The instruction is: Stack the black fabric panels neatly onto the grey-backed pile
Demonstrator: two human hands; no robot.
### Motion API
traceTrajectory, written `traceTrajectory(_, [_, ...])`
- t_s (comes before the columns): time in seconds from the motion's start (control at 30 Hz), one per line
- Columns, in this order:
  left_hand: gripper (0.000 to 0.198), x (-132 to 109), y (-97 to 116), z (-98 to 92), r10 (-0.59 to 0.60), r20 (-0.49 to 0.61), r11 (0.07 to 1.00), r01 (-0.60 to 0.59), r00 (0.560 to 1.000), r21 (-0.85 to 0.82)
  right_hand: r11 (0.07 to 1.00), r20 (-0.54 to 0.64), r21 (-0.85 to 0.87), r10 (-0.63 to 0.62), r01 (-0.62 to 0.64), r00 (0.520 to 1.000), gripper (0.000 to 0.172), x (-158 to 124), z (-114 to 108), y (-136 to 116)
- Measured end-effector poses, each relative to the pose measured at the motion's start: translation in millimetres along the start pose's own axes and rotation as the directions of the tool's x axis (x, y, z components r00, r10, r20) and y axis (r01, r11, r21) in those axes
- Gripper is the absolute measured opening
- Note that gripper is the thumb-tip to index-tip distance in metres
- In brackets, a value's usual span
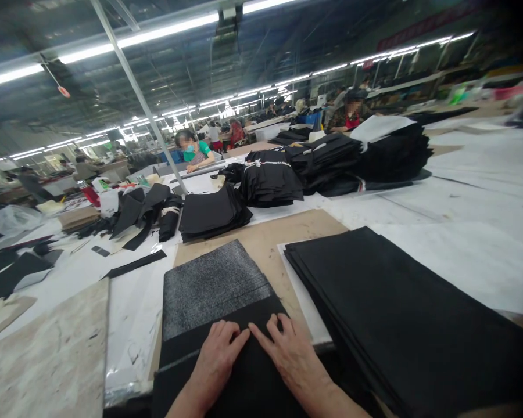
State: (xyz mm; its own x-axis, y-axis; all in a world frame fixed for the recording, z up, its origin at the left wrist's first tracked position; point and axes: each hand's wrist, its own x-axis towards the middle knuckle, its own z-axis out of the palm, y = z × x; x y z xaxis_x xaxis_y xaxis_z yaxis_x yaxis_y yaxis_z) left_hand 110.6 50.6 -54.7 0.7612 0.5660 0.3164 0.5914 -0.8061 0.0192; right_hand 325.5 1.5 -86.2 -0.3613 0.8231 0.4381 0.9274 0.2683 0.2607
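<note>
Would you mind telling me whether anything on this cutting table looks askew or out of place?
Nothing looks damaged or spilled. A loose black strip lies slanted on the white paper, apart from any pile. The left hand and right hand lie flat on the black fabric piece, which overlaps the grey piece.

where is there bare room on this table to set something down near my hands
Bare spots: the brown tabletop between the grey sheet and the big black stack; the marbled board at far left; the white paper right of the stack. Crowded: the black bundles behind, and the black cloth under the left hand and right hand.
</note>
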Motion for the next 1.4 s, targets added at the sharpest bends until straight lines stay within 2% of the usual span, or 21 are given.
traceTrajectory(0.2, [0.036, -18.1, -8.8, -10.1, -0.004, 0.078, 1.000, 0.006, 0.997, -0.023, 0.997, 0.200, 0.023, -0.083, 0.080, 0.976, 0.066, 4.8, -27.7, 0.5])
traceTrajectory(0.33, [0.038, -30.9, -17.1, -7.5, -0.022, 0.117, 1.000, 0.024, 0.993, -0.016, 0.993, 0.273, 0.094, -0.092, 0.068, 0.958, 0.064, 9.8, -30.8, 2.3])
traceTrajectory(0.5, [0.038, -34.4, -17.4, -10.3, -0.014, 0.126, 1.000, 0.011, 0.992, 0.019, 0.991, 0.296, 0.099, -0.115, 0.089, 0.948, 0.062, 9.8, -33.1, 3.5])
traceTrajectory(0.6, [0.038, -33.3, -17.2, -10.6, -0.007, 0.124, 0.999, 0.003, 0.992, 0.035, 0.987, 0.279, 0.148, -0.110, 0.070, 0.954, 0.056, 5.3, -32.4, 12.9])
traceTrajectory(0.7, [0.038, -33.0, -18.2, -10.2, 0.002, 0.127, 0.999, -0.008, 0.992, 0.046, 0.979, 0.283, 0.202, -0.080, 0.022, 0.956, 0.052, -0.9, -31.1, 29.3])
traceTrajectory(0.8, [0.038, -32.1, -18.0, -10.9, 0.022, 0.130, 0.998, -0.031, 0.991, 0.061, 0.980, 0.277, 0.188, 0.007, -0.062, 0.961, 0.047, 0.5, -35.0, 38.0])
traceTrajectory(0.9, [0.037, -29.7, -15.9, -12.0, 0.031, 0.126, 0.995, -0.042, 0.992, 0.086, 0.973, 0.219, 0.216, 0.034, -0.083, 0.975, 0.046, 12.7, -41.4, 21.7])
traceTrajectory(1.03, [0.034, -31.8, -17.3, -11.6, 0.010, 0.112, 0.996, -0.019, 0.994, 0.083, 0.931, 0.162, 0.359, -0.136, 0.070, 0.977, 0.047, 25.7, -39.5, -25.7])
traceTrajectory(1.1, [0.035, -39.7, -23.0, -11.8, -0.024, 0.095, 0.999, 0.021, 0.995, 0.035, 0.920, 0.163, 0.380, -0.164, 0.091, 0.973, 0.046, 25.4, -34.9, -42.1])
traceTrajectory(1.27, [0.030, -75.3, -45.3, -19.3, -0.169, 0.037, 0.972, 0.172, 0.985, -0.158, 0.915, 0.181, 0.391, -0.181, 0.098, 0.967, 0.051, 23.5, -32.0, -43.8])
traceTrajectory(1.4, [0.031, -96.0, -55.9, -26.8, -0.198, 0.044, 0.961, 0.203, 0.979, -0.186, 0.917, 0.221, 0.380, -0.219, 0.123, 0.950, 0.061, 29.2, -38.7, -40.4])
